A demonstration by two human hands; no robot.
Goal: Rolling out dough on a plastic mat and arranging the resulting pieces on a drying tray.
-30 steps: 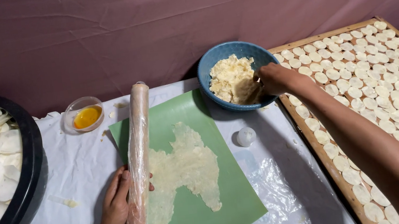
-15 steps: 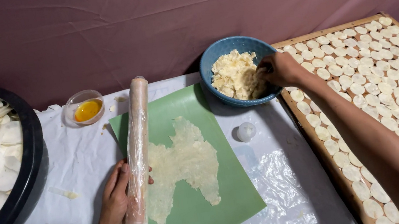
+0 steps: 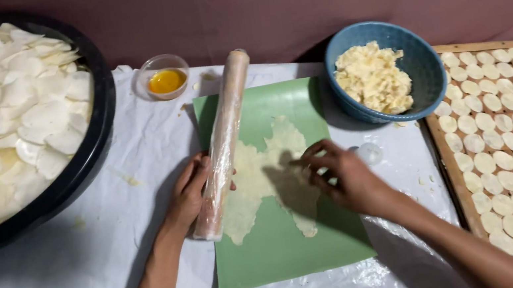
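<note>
dough [image 3: 255, 184] lies rolled thin on the green mat [image 3: 285, 253]. left hand [image 3: 191, 190] curls loosely round the pin [image 3: 222, 145]; right hand [image 3: 341, 175], fingers bent, touches the sheet. tray [image 3: 462, 202] mostly filled; bowl [image 3: 422, 64] half full of dough.

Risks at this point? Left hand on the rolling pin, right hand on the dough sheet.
1. The thin dough sheet is ragged at its edges; the right hand pressing on it may tear it.
2. The rolling pin lies on the sheet under the left hand; it might stick or drag.
3. The yellow liquid cup stands near the pin's far end; a nudge may spill it.
</note>
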